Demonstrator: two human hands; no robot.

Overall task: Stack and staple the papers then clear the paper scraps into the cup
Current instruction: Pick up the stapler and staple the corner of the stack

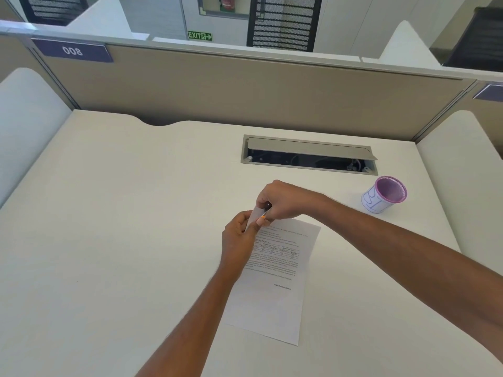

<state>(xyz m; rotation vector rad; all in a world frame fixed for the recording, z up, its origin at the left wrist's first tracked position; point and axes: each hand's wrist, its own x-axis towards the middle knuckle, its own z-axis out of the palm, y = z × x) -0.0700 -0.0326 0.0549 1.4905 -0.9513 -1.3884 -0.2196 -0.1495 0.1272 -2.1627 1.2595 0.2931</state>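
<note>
**Operator:** On the desk [109, 213], going left to right, I see bare surface from nine o'clock inward, then my left hand [239, 240] just past centre. It is pinched shut on the lifted top-left corner of the papers [277, 281], which lie flat below it and run down toward five o'clock.

**Observer:** And the other hand?

**Operator:** My right hand [283, 200] sits at twelve o'clock of the left one, touching it, closed around a small dark thing with an orange tip. I judge that to be the stapler [265, 209], but it is mostly hidden, so I can't say how its mouth stands.

**Observer:** How do you do this step well?

**Operator:** I square the corner first, so every sheet sits under the mouth, keep the left pinch close beside it, then squeeze once, straight down. How many sheets are stacked I can't tell from up here.

**Observer:** Room to move?

**Operator:** Plenty to the left. At one o'clock the open cable tray [310, 156] is a gap that scraps could slide into. The cup [385, 195] stands upright at three o'clock, well apart from the papers, near the desk's right edge. I see no scraps lying out yet.
</note>
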